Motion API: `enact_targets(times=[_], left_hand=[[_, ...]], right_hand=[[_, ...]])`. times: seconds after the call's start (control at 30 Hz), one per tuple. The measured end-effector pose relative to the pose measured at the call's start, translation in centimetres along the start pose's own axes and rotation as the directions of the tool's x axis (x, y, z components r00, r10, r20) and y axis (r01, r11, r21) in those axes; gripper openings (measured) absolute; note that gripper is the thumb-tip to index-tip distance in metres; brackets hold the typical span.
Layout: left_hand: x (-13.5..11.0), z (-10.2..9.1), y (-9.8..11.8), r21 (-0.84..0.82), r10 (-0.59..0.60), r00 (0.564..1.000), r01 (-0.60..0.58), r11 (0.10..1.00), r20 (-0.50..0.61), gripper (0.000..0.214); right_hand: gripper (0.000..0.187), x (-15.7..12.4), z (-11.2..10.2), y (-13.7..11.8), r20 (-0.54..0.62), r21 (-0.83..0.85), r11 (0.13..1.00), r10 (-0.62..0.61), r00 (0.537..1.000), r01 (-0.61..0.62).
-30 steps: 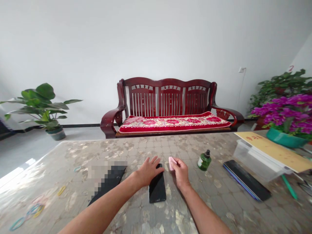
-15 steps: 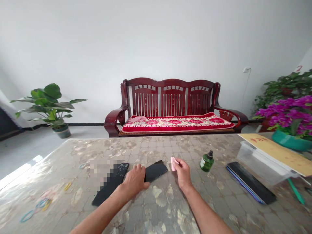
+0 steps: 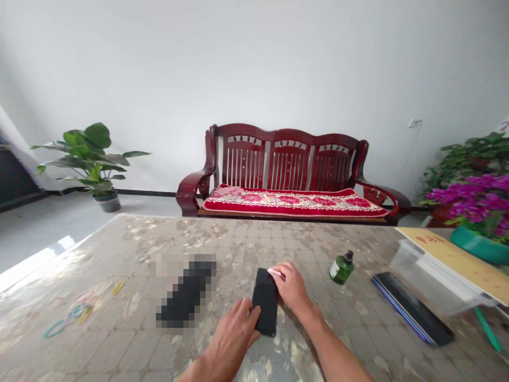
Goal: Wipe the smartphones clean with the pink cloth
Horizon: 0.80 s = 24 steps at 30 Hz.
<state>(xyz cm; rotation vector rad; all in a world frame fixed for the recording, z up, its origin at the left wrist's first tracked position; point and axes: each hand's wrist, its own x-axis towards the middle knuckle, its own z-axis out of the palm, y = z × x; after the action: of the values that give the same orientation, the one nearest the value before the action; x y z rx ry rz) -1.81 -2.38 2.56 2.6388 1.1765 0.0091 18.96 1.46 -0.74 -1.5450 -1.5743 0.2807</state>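
A black smartphone (image 3: 265,305) lies on the table in front of me, long side pointing away. My left hand (image 3: 237,329) grips its lower left edge, with the thumb over the screen. Between the fingertips of my right hand (image 3: 291,286) is a small pink piece (image 3: 273,271), a folded cloth or pad by its look. It touches the phone's upper right corner. Left of the phone a dark flat object (image 3: 186,297) lies on the table, blurred by pixelation. To the right stands a green bottle (image 3: 342,268) with a black pump top.
Coloured bands (image 3: 75,315) lie at the left of the patterned table (image 3: 131,345). On the right are a stack of dark flat devices (image 3: 413,307), a clear plastic box (image 3: 421,270) under a yellow card (image 3: 449,252), a green pen-like item (image 3: 488,329) and a flower pot (image 3: 481,244).
The phone has turned from slanted to nearly straight and come closer to me. My left hand has moved right and nearer with it. My right hand has brought the pink piece onto the phone's corner.
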Motion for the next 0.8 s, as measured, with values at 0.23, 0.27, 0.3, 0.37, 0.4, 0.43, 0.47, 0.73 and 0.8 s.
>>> enact_targets(times=[0.23,0.27,0.3,0.37,0.4,0.43,0.47,0.73,0.8], left_hand=[[0.3,1.1,-0.2,-0.021,0.154,0.985,-0.156,0.988,-0.075,0.010],[0.4,1.4,-0.3,-0.018,0.160,0.983,-0.162,0.987,-0.086,0.008],[0.4,1.6,-0.4,-0.010,0.170,0.981,-0.171,0.985,-0.091,0.007],[0.5,1.9,-0.5,0.025,0.197,0.976,-0.196,0.980,-0.088,0.005],[0.5,1.9,-0.5,0.048,0.213,0.973,-0.210,0.977,-0.087,0.004],[0.5,1.9,-0.5,0.072,0.234,0.969,-0.228,0.971,-0.084,0.003],[0.6,1.8,-0.4,0.096,0.253,0.964,-0.245,0.965,-0.082,0.002],[0.6,2.1,-0.3,0.159,0.260,0.960,-0.242,0.957,-0.105,0.003],[0.6,2.5,-0.4,0.159,0.255,0.958,-0.233,0.959,-0.131,0.003]], right_hand=[[0.026,-1.2,-1.1,-2.7,0.260,-0.235,0.966,-0.041,0.965,0.104],[0.027,-1.3,-1.2,-2.8,0.289,-0.239,0.963,-0.049,0.956,0.122],[0.027,-1.2,-1.2,-2.9,0.306,-0.245,0.959,-0.060,0.950,0.139],[0.028,-0.6,-1.0,-2.9,0.311,-0.273,0.948,-0.074,0.947,0.164],[0.029,-0.1,-0.8,-2.8,0.307,-0.294,0.941,-0.074,0.949,0.169],[0.029,0.5,-0.6,-2.7,0.301,-0.318,0.933,-0.069,0.951,0.169],[0.029,1.0,-0.3,-2.6,0.291,-0.342,0.925,-0.064,0.954,0.166],[0.027,0.0,0.4,-3.9,0.377,-0.291,0.929,-0.111,0.920,0.231],[0.028,-0.4,0.4,-4.1,0.403,-0.274,0.927,-0.132,0.905,0.258]])
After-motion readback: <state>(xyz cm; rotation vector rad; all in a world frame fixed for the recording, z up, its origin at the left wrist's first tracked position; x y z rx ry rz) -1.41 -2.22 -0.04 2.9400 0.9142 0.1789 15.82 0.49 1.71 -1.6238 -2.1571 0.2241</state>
